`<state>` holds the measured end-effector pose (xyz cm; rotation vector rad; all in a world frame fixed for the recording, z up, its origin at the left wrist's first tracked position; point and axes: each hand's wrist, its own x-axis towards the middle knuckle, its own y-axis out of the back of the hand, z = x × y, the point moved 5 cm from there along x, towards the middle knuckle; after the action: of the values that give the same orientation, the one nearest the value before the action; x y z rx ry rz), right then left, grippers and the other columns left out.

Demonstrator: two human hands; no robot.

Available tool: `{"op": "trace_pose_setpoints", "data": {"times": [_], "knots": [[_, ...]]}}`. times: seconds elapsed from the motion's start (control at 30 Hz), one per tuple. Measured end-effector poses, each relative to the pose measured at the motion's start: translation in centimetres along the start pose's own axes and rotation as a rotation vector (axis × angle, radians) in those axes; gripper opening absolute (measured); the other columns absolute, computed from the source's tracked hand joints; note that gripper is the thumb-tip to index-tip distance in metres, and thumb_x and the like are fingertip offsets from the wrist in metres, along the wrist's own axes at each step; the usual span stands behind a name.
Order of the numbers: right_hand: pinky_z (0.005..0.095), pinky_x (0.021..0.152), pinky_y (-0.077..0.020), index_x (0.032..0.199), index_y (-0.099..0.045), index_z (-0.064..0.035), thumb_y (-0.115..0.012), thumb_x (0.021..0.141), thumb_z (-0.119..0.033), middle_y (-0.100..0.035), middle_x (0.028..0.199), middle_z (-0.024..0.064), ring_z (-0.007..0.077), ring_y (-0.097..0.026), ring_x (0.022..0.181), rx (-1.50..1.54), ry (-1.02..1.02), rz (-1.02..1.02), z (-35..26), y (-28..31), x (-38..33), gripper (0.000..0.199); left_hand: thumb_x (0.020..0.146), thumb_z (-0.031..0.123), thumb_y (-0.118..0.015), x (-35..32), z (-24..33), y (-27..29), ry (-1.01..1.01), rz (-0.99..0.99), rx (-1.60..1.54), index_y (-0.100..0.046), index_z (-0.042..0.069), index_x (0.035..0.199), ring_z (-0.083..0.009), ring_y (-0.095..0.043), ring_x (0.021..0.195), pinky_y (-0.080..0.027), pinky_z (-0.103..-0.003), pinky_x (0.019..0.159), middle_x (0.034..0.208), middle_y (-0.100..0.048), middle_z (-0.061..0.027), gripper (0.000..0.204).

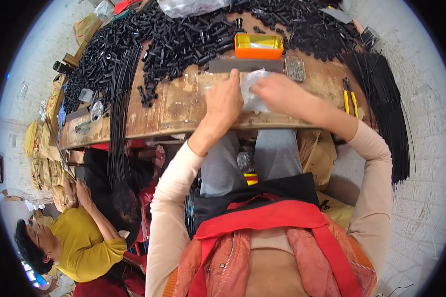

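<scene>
A clear plastic bag lies at the front of the wooden table, between my two hands. At its left edge my left hand is closed, with one digit pointing up and the fingertips against the plastic. My right hand reaches in from the right with fingers curled down, pinching the upper part of the bag. What the bag holds is too blurred to tell. Just beyond my hands lies a flat dark grey bar. Behind the bar is an orange box with a yellow inside and something pale in it.
Heaps of black plastic parts cover the table's far side. Bundles of thin black rods hang over the edge, left and right. A small clear box and yellow-handled pliers lie rightward. A person in yellow sits at the left.
</scene>
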<state>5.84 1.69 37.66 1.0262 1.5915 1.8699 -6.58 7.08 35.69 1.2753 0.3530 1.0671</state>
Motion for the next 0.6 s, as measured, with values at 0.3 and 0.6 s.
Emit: {"op": "trace_pose_setpoints", "data": {"times": [0.3, 0.6], "knots": [[0.0439, 0.084, -0.0511, 0.09, -0.064, 0.0023, -0.058, 0.077, -0.004, -0.064, 0.097, 0.0201, 0.037, -0.061, 0.096, 0.188, -0.244, -0.178, -1.9, -2.6, 0.7, 0.016, 0.085, 0.009, -0.053, -2.6, 1.6, 2.6, 0.076, 0.148, -0.065, -0.05, 0.011, 0.099, -0.0412, -0.062, 0.063, -0.046, -0.053, 0.055, 0.069, -0.063, -0.0182, 0.014], [0.0441, 0.078, -0.0524, 0.085, -0.068, 0.0056, -0.056, 0.074, -0.004, -0.067, 0.09, 0.026, 0.0378, -0.066, 0.087, 0.39, -0.26, -0.453, 0.3, -3.0, 2.3, 0.018, 0.084, 0.007, -0.055, -2.8, 2.1, 2.6, 0.069, 0.229, -0.065, -0.051, 0.011, 0.099, -0.0379, -0.063, 0.063, -0.047, -0.048, 0.05, 0.075, -0.064, -0.0146, 0.016]]}}
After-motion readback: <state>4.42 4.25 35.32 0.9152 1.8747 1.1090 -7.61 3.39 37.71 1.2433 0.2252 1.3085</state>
